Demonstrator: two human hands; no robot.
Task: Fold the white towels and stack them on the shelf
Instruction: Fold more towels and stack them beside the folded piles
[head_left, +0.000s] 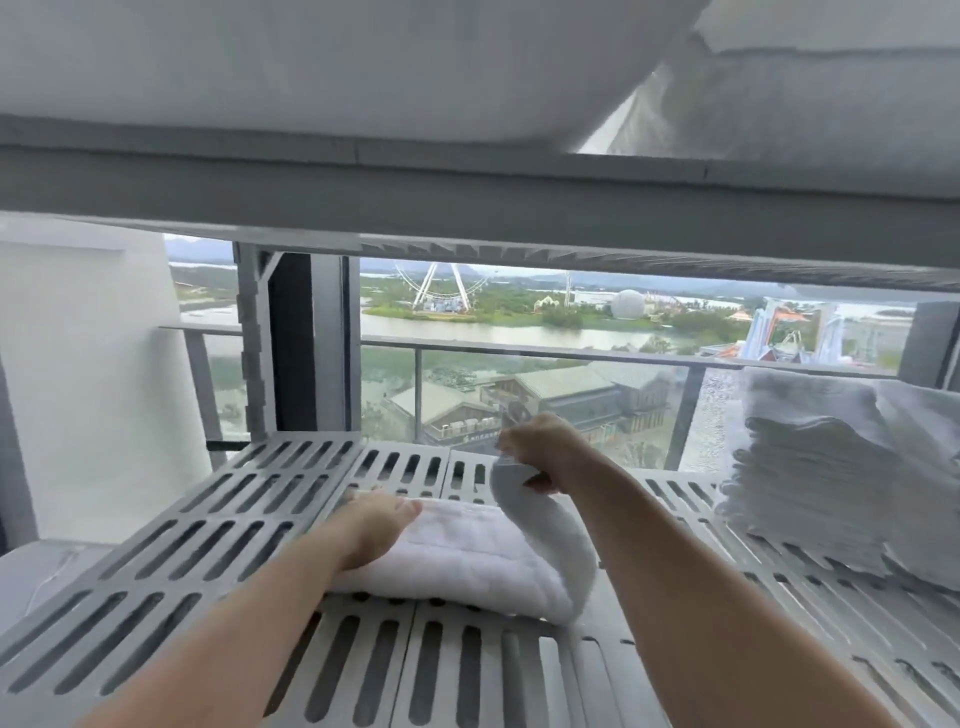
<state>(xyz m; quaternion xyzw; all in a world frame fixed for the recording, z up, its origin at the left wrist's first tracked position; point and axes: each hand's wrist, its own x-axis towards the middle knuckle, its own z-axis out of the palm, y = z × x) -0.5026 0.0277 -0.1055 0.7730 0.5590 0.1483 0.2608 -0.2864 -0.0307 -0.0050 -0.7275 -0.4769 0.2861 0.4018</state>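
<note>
The white towel (467, 561) lies on the grey shelf (208, 519), partly folded into a thick, soft pad with a stitched band running across its upper face. Its right end curls up off the shelf in a rounded flap. The left hand (376, 525) rests flat on the towel's left part, its fingers (408, 506) straight and pressing down on the cloth. The right hand (545, 452) is raised above the towel's right end, its fingers (519, 444) curled and pinching the lifted edge of the flap.

The shelf is rigid, plastic-looking and cut through with rows of long rounded slots. To the right of the right-hand fingers, well apart from them, a stack of folded towels (810, 483) stands on the same shelf, with nubby terry layers showing along its side. Above both hands runs an upper shelf (467, 202) carrying smooth white linen (311, 67).

Beyond the fingers a glass railing (519, 345) fronts a river, a Ferris wheel (441, 286) and a pale dome (627, 304). Lettering on a building below is too small to read.
</note>
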